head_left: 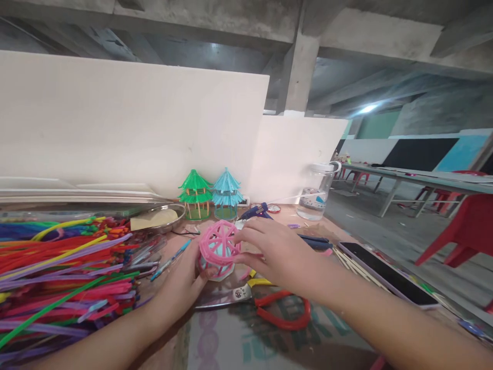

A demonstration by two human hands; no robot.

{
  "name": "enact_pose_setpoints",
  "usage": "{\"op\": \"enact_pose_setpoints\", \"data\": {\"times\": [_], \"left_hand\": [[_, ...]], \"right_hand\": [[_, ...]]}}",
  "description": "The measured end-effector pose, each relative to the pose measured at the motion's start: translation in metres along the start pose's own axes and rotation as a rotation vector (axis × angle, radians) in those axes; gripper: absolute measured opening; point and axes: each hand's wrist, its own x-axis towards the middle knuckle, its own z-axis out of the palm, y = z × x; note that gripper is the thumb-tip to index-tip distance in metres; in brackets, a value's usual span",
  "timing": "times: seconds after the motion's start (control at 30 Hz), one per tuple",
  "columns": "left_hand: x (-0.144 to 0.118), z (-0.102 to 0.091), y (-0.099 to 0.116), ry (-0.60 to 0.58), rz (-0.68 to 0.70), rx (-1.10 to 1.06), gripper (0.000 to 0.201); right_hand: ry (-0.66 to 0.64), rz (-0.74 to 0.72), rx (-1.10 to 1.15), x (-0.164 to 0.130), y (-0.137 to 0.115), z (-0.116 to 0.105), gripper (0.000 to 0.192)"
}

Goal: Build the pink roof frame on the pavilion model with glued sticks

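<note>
cradling a pink dome [219, 246] at centre frame, left hand [184, 288] gripping its base to steady it, right hand [275, 252] pinching its rim; red-handled scissors [265, 306] lying below on the bench [269, 344].

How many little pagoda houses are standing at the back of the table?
2. The green pagoda stands on the left, the blue pagoda right beside it, both against the white board. The pink frame held in both hands is unfinished, so it isn't counted.
</note>
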Motion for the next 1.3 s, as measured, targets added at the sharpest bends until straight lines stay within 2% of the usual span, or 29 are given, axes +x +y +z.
{"op": "enact_pose_setpoints", "data": {"times": [0.17, 0.3, 0.4, 0.53, 0.77, 1.23, 1.3], "left_hand": [[0.001, 0.000, 0.000, 0.006, 0.051, 0.037, 0.045], [0.001, 0.000, -0.002, -0.008, 0.090, 0.077, 0.044], [0.001, 0.000, -0.002, -0.026, 0.104, 0.076, 0.043], [0.001, 0.001, -0.001, -0.021, 0.107, 0.092, 0.041], [0.001, 0.000, -0.002, -0.056, 0.117, 0.075, 0.046], [-0.001, -0.002, -0.007, -0.150, 0.090, 0.030, 0.049], [-0.002, -0.001, -0.007, -0.096, 0.050, -0.001, 0.048]], "right_hand": [[-0.051, 0.058, 0.041, -0.015, -0.006, 0.002, 0.025], [-0.052, 0.009, -0.011, -0.021, -0.008, 0.004, 0.010], [-0.047, -0.068, -0.046, -0.021, -0.009, 0.004, 0.025], [0.015, -0.133, -0.072, -0.021, -0.008, 0.006, 0.035], [0.015, -0.137, -0.072, -0.022, -0.003, 0.009, 0.031], [0.022, -0.131, 0.190, -0.017, 0.004, 0.006, 0.028], [0.019, -0.106, 0.224, -0.016, 0.005, 0.006, 0.028]]}}
